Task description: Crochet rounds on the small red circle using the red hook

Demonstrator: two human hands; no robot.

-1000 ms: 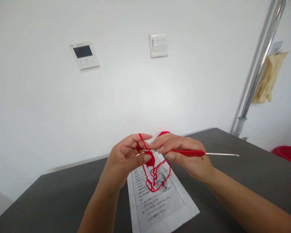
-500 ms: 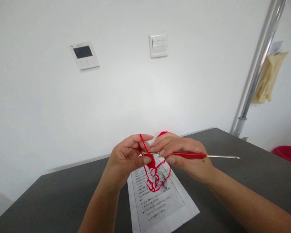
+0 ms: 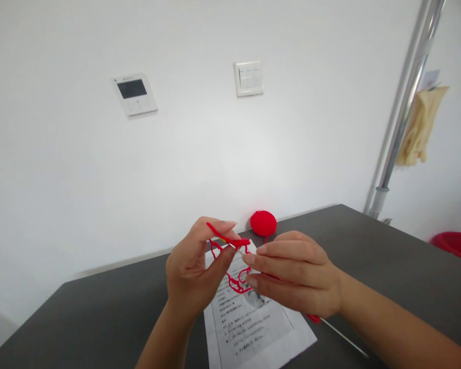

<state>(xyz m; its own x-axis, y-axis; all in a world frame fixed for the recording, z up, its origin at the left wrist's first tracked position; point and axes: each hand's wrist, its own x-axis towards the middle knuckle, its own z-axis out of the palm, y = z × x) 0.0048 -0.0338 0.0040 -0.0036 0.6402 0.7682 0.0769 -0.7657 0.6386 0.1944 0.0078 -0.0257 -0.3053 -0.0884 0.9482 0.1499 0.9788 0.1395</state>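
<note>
My left hand (image 3: 195,264) pinches a small piece of red crochet work (image 3: 241,242) between thumb and fingers, with a strand of yarn running over its index finger. In my right hand (image 3: 297,271) is a crochet hook (image 3: 343,336) with a red handle, mostly covered by the fingers. The hook's front end reaches the crochet work at my left thumb; its tip is hard to see. Its thin metal rear end slants down to the right. Loose red yarn (image 3: 238,286) hangs in loops below the hands, over a printed sheet (image 3: 249,338).
A red yarn ball (image 3: 263,223) rests at the back of the dark table (image 3: 111,307), near the white wall. A metal pole (image 3: 401,123), hanging yellowish gloves (image 3: 422,125) and a red rounded object (image 3: 455,243) are at the right. A wall panel (image 3: 135,95) and switch (image 3: 248,78) are above.
My right hand has turned and lowered, tilting the hook's rear end from nearly level to steeply downward. The crochet work has tipped toward level, and the yarn ball now shows fully behind the hands.
</note>
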